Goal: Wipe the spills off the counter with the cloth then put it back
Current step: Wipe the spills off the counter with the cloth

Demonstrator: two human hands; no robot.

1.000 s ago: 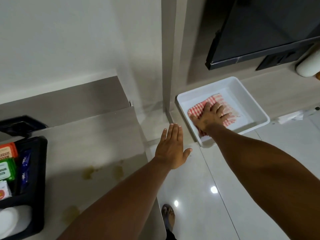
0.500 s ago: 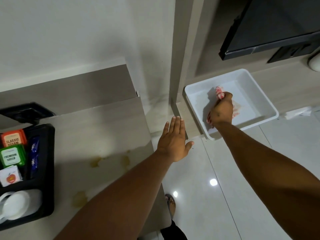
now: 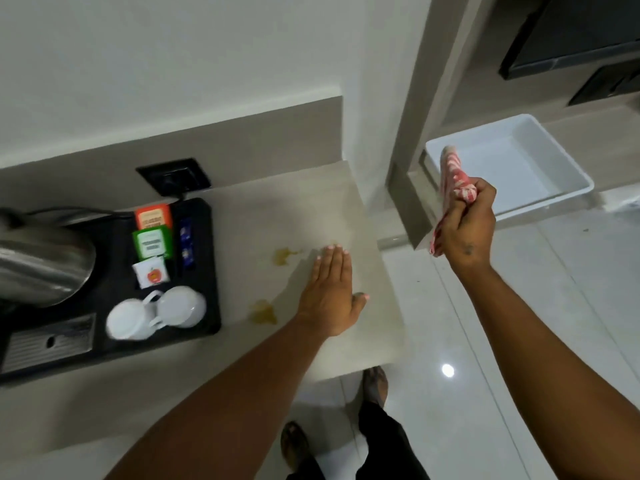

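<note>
**Cloth lifted from tray, spills untouched**

Head view: cloth (image 3: 453, 178), in the white tray (image 3: 554, 161) a second ago, now bunched in closed right hand (image 3: 464, 230) beyond worktop's (image 3: 363, 323) right edge. Left hand (image 3: 329, 292) flat, empty, near that edge. Yellow spills (image 3: 273, 282) unwiped; wiping next.

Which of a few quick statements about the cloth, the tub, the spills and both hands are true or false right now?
1. The right hand grips the red-and-white checked cloth. True.
2. The cloth lies in the white tub. False: it is held up, out of the tub.
3. Yellowish spills remain on the counter. True.
4. The left hand holds a white cup. False: it is open and flat; the white cups sit on the black tray.
</note>
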